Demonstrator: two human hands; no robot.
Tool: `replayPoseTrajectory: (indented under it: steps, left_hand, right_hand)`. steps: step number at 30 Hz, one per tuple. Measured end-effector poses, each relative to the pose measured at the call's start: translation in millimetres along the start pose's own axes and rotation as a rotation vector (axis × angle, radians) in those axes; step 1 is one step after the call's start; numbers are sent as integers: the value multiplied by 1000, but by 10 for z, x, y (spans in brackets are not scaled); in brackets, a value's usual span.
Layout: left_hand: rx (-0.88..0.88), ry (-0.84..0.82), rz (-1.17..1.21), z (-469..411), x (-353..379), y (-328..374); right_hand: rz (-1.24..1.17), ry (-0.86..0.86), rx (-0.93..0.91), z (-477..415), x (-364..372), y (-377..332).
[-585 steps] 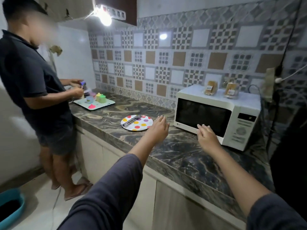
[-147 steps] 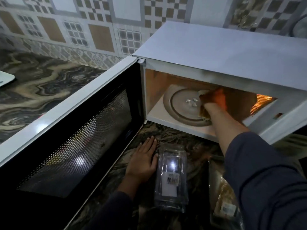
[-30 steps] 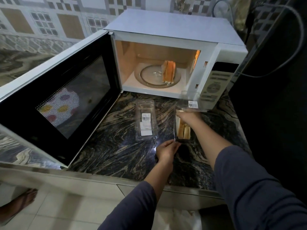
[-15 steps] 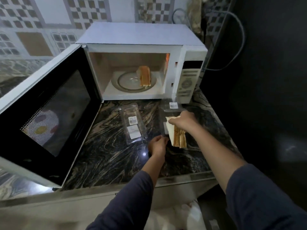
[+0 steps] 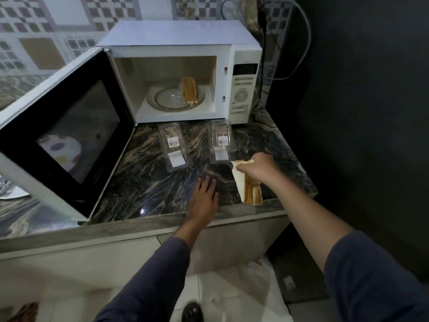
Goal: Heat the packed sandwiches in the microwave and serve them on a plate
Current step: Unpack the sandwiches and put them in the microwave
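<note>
Two sandwiches in view. First sandwich (image 5: pixel 190 90) stands on edge on the turntable (image 5: pixel 167 98) inside the open microwave (image 5: pixel 176 36), upper centre. Right hand (image 5: pixel 257 169), centre right, fingers curled round the second sandwich (image 5: pixel 249 189), above the counter (image 5: pixel 144 182) edge. Left hand (image 5: pixel 204 196) flat on the counter, fingers straight. Left pack (image 5: pixel 173 147) and right pack (image 5: pixel 221 142) lie in front of the microwave; they look empty, glare makes it unclear.

Glossy veined stone countertop (image 5: pixel 148 182), clear shiny plastic sandwich packs (image 5: pixel 173 145), smooth white-painted microwave (image 5: pixel 176 36) casing, glass turntable (image 5: pixel 171 99).

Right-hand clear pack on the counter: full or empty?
Empty. The right-hand pack shows only its labels through the clear plastic; the right hand grips a bare sandwich beside it.
</note>
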State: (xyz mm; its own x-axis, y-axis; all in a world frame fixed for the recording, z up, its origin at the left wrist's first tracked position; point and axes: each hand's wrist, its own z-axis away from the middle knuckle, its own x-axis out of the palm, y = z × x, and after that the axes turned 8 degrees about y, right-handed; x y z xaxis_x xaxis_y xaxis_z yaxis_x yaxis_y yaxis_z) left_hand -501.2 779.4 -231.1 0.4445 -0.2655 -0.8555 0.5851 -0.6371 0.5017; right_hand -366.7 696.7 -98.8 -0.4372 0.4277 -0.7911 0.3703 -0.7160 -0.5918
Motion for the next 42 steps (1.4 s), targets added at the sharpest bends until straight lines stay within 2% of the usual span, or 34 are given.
replayPoseTrajectory:
  steps: [2,6,10,13,18,30,37,40,42]
  left_hand:
    - [16,-23,-89,157,-60,-78]
    - [-63,-15,-119,370,-255,-243]
    - [-157,74,-177,452,-433,-516]
    - [-155,106,-202,389,-542,-729]
    - [-197,98,-223,-44,-650,-997]
    - [-155,81,-193,-1431,-808,-1603]
    - [-161,159,-114,-1813,-773,-1693]
    - [-167,223,-141,-1834,-758,-1699]
    - [-168,256,-128,-1829,-730,-1721]
  right_hand:
    - [2,3,-13,122,-52,17]
    - [-8,25,-84,287,-170,-69]
    - [-13,60,-156,251,-227,-376]
    - [-36,65,-193,104,-170,-703]
    - [-110,52,-241,-378,17,-1315]
    - [-51,43,-237,-1881,613,-2474]
    - [4,-68,-132,-2546,1065,-2870]
    - [138,15,-159,-2736,1140,-3001]
    - [111,30,-198,-2838,1182,-3054]
